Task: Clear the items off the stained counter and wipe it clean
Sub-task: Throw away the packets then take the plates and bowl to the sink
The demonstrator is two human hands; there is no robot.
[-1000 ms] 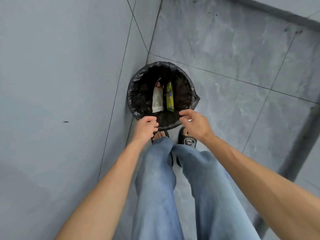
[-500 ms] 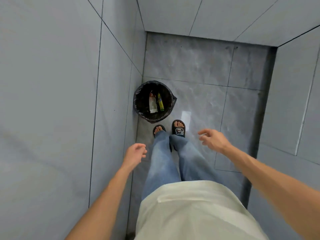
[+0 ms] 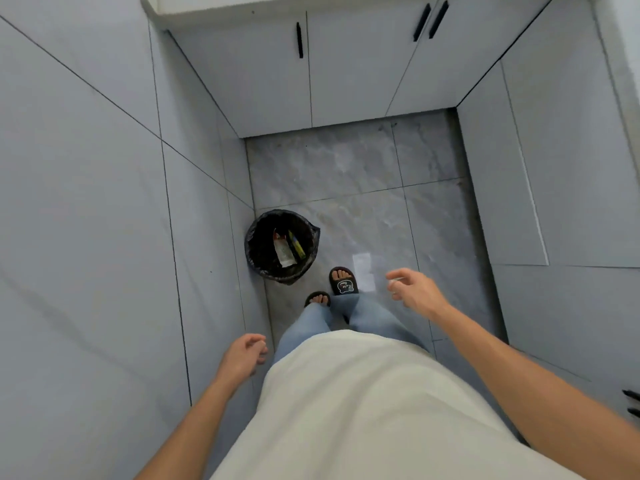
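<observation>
bin [image 3: 254, 252] wrappers' [image 3: 284, 251] print unreadable, forearms cropped

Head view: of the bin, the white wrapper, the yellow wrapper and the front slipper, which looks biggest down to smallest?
1. Bin, clearly largest.
2. White wrapper and front slipper look about alike; too close to rank.
3. Yellow wrapper, narrowest, though partly hidden in the bin.

1. I see a floor [image 3: 346, 168] of glossy, marbled grey tile that throws back a pale glare.
2. The wall tiles [image 3: 86, 202] look smooth and matt.
3. The bin [image 3: 258, 249] is lined with crinkled, shiny black plastic.
4. The cabinet doors [image 3: 346, 64] are smooth and matt, with black handles.
5. The trousers [image 3: 311, 323] look like denim; the top [image 3: 363, 410] is soft pale cloth.
6. The slippers [image 3: 343, 283] look matt black.
</observation>
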